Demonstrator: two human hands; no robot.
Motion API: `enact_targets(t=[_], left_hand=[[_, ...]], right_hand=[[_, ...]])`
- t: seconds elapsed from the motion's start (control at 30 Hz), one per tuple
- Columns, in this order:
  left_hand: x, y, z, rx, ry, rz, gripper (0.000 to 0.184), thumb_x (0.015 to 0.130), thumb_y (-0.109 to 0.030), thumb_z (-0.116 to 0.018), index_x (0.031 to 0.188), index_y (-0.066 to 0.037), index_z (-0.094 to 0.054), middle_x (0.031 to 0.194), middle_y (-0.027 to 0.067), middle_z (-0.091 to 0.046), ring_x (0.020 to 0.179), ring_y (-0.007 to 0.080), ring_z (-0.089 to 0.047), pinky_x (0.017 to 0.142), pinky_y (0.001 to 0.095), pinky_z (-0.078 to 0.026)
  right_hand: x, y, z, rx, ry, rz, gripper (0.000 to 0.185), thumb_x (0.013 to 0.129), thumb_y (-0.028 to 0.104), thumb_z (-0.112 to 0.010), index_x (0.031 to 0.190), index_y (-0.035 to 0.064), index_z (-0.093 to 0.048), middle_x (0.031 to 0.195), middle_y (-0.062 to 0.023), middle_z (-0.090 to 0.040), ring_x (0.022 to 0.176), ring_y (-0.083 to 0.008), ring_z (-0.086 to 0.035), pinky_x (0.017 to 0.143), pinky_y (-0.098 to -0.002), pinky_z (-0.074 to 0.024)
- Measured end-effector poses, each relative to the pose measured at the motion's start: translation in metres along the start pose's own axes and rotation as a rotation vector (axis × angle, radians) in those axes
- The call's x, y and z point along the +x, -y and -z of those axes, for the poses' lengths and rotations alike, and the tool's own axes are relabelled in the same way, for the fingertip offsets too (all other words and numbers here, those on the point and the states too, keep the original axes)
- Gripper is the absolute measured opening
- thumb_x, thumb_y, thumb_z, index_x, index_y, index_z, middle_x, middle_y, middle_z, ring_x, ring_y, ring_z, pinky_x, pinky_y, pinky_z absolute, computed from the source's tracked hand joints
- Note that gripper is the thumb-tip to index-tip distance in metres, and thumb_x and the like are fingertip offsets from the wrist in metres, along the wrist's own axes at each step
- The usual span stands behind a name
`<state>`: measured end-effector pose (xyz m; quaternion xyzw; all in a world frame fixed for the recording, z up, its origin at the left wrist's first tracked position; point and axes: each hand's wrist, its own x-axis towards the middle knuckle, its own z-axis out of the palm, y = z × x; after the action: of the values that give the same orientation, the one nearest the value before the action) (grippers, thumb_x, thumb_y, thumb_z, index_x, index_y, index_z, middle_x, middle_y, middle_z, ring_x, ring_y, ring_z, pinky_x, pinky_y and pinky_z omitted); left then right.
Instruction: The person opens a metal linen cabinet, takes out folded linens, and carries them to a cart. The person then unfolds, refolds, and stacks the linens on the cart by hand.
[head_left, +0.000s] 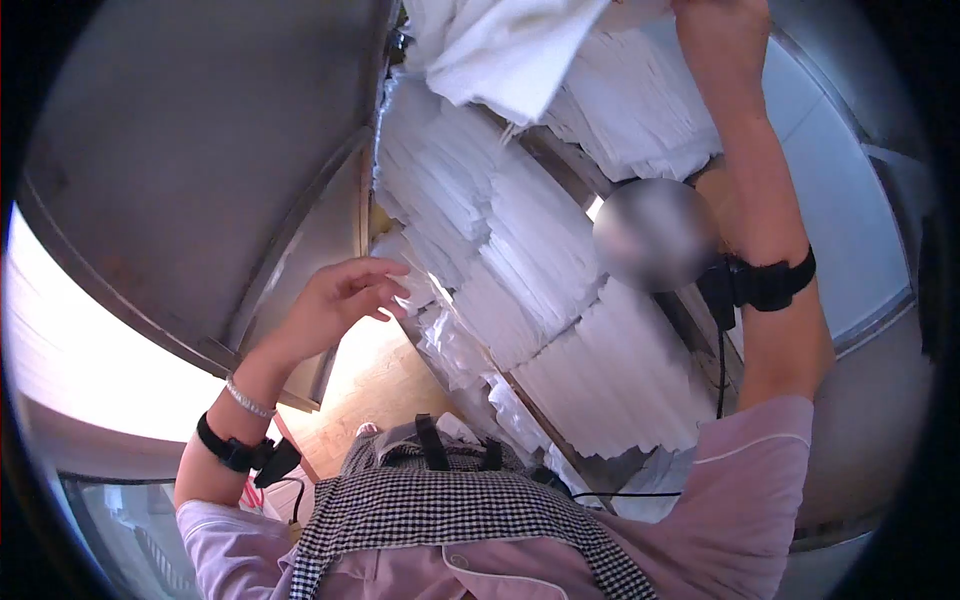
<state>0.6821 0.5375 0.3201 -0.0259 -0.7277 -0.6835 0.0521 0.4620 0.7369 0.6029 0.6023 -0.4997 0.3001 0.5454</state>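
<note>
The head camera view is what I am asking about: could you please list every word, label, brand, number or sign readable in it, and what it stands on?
None: no text can be read on the white stacks, checked apron or black right-arm strap.
The round patch is too blurred to read.

White cloth [515, 60], creased, corner hanging above white stacks [545, 255].

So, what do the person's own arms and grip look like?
The left sleeve and right sleeve are pink, the right with pale piping. The left strap and right strap are black, each with a black box and cable. A pale bracelet sits by the ungloved left grip.
</note>
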Motion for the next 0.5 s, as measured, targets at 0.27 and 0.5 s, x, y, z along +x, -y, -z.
enact_targets(t=[0.27,0.5], left_hand=[[0.052,-0.039,-0.072,-0.035,0.313,-0.108,0.029,0.095,-0.010,-0.054,0.123,-0.003,-0.058,0.107,0.0096,-0.065,0.095,0.0157,-0.063,0.085,0.0290,-0.052],[0.042,-0.044,-0.148,-0.067,0.589,0.005,0.038,0.095,-0.009,-0.056,0.132,-0.003,-0.050,0.121,0.0113,-0.061,0.109,0.0203,-0.060,0.093,0.0309,-0.048]], right_hand=[[0.038,0.030,-0.009,0.075,0.092,-0.467,0.033,0.080,0.024,-0.072,0.100,-0.0028,-0.067,0.089,-0.0156,-0.070,0.079,-0.0189,-0.064,0.072,-0.0348,-0.0491],[-0.044,0.050,-0.068,0.250,0.250,-0.486,0.037,0.074,0.026,-0.072,0.091,-0.0062,-0.066,0.088,-0.0276,-0.066,0.087,-0.0385,-0.066,0.075,-0.0414,-0.0507]])
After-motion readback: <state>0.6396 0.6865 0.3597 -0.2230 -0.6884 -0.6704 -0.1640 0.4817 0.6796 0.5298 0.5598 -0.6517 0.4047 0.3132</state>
